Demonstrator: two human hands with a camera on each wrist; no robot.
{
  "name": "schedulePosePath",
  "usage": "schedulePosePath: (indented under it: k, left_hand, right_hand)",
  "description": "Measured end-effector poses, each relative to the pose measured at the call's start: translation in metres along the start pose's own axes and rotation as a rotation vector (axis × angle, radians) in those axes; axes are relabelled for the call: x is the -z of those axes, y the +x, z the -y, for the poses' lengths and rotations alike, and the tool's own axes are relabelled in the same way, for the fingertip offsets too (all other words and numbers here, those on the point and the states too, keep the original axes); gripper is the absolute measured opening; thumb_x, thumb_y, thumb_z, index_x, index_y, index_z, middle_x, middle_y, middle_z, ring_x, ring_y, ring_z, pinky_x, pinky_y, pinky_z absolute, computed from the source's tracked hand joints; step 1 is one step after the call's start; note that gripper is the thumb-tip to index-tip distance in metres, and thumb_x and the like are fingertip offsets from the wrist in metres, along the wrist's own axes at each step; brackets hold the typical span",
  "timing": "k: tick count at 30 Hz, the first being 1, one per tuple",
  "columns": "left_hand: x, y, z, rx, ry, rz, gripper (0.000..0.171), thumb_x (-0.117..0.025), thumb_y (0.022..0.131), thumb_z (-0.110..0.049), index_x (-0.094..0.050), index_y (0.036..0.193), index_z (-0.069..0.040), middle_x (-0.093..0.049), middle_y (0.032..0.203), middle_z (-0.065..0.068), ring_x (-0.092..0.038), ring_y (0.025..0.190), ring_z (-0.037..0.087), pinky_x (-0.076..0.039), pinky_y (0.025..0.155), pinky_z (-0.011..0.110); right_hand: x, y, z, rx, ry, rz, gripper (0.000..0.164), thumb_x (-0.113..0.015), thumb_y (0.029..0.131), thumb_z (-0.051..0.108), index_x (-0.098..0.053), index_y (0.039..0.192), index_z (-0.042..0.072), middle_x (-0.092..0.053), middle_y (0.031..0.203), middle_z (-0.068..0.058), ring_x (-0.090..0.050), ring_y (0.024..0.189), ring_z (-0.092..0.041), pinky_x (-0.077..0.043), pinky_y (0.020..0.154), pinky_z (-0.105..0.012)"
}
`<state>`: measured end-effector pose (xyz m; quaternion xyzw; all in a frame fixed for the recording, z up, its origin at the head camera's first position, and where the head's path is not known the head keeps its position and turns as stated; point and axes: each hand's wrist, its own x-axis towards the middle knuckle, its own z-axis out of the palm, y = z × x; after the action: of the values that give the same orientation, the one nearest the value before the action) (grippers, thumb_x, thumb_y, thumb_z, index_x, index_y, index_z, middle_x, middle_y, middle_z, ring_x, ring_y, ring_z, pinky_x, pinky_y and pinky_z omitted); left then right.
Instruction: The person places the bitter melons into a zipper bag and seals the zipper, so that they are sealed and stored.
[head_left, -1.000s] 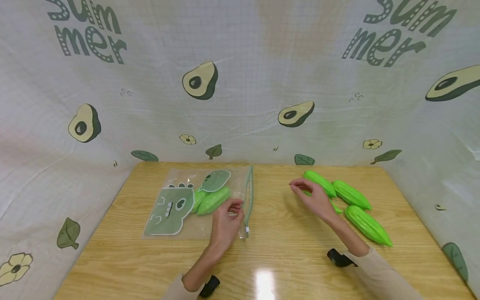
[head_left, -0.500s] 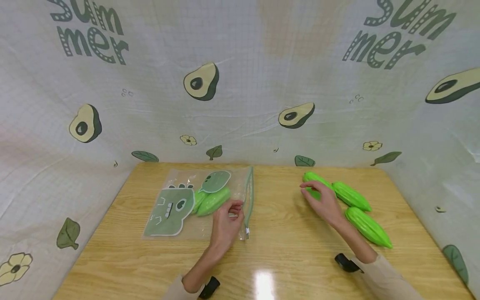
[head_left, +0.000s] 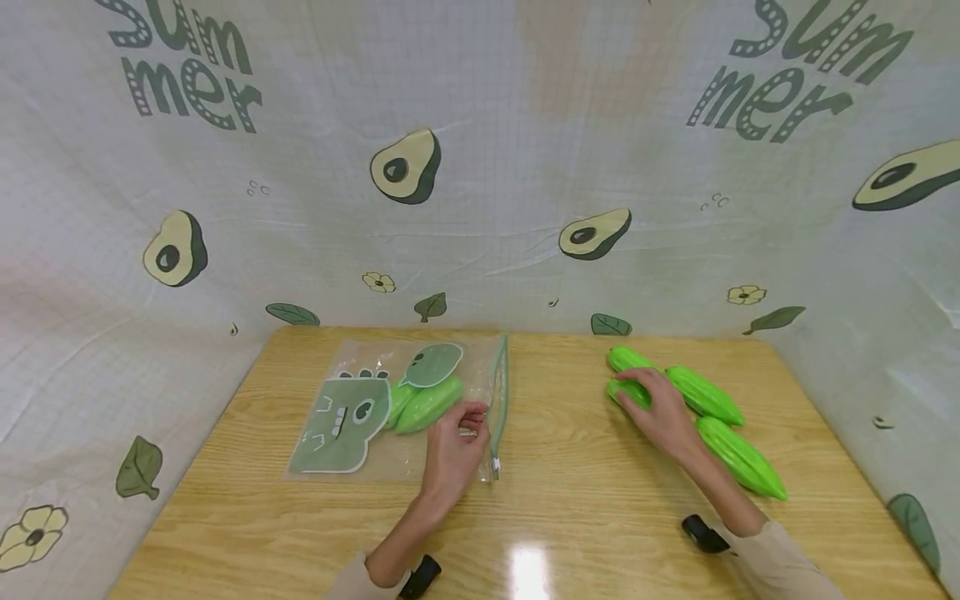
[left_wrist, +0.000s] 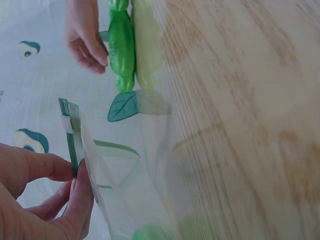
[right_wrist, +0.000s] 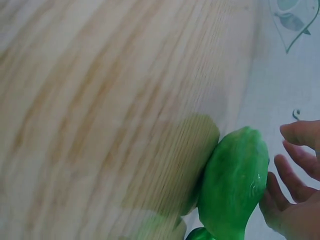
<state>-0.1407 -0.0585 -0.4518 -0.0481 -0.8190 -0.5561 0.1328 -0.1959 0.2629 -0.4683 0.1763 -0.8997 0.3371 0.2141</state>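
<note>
The head view looks forward and down across the tabletop (head_left: 570, 517) toward its far edge; both wrist views look from close in, rolled sideways, all sharing the green gourds (head_left: 738, 457).

From my station I see the bag (head_left: 330, 440) lying on the surface (head_left: 558, 479), with two gourds (head_left: 427, 406) inside it. The left hand (head_left: 454, 450) is at the bag's right end, beside its opening. Well to the right of the bag, four loose gourds (head_left: 705, 395) lie together, the right hand (head_left: 666, 417) over the ones closest to it. Behind the bag hangs a cloth (head_left: 487, 167).
</note>
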Motion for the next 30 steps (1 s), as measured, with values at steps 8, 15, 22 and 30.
schedulePosePath:
  k: [8, 15, 22, 30]
  left_hand:
    - [0.0004, -0.0002, 0.0008, 0.002, -0.008, 0.006, 0.021, -0.066, 0.086, 0.011, -0.073, 0.104, 0.002, -0.071, 0.092, 0.011, -0.069, 0.083, 0.021, -0.059, 0.068, 0.024]
    - [0.0011, 0.0001, 0.0001, -0.001, -0.017, 0.005, 0.021, -0.066, 0.086, 0.011, -0.073, 0.104, 0.002, -0.071, 0.092, 0.01, -0.069, 0.083, 0.021, -0.059, 0.068, 0.024]
    - [0.0009, -0.0001, -0.0007, 0.007, -0.011, 0.004, 0.021, -0.066, 0.086, 0.011, -0.073, 0.103, 0.002, -0.07, 0.092, 0.009, -0.069, 0.082, 0.02, -0.059, 0.068, 0.024]
    - [0.0012, 0.0002, -0.0025, 0.003, -0.01, -0.003, 0.021, -0.066, 0.085, 0.011, -0.073, 0.103, 0.003, -0.071, 0.091, 0.011, -0.069, 0.081, 0.021, -0.059, 0.068, 0.024]
  right_hand:
    - [-0.0008, 0.0002, -0.0032, -0.005, -0.029, 0.051, 0.032, -0.076, 0.087, -0.005, -0.067, 0.118, -0.007, -0.064, 0.118, -0.028, -0.056, 0.115, -0.048, -0.042, 0.098, -0.066]
    - [-0.0017, 0.003, -0.0037, -0.031, -0.034, 0.096, 0.036, -0.075, 0.089, -0.004, -0.065, 0.123, -0.008, -0.06, 0.125, -0.031, -0.053, 0.119, -0.051, -0.041, 0.099, -0.067]
    - [-0.0033, 0.0045, -0.0045, -0.009, -0.06, 0.113, 0.038, -0.077, 0.087, -0.004, -0.066, 0.124, -0.008, -0.061, 0.127, -0.031, -0.053, 0.12, -0.051, -0.042, 0.1, -0.067]
    - [-0.005, 0.0065, -0.0049, -0.015, -0.093, 0.153, 0.039, -0.077, 0.086, -0.006, -0.065, 0.123, -0.01, -0.06, 0.124, -0.03, -0.052, 0.117, -0.051, -0.042, 0.098, -0.066]
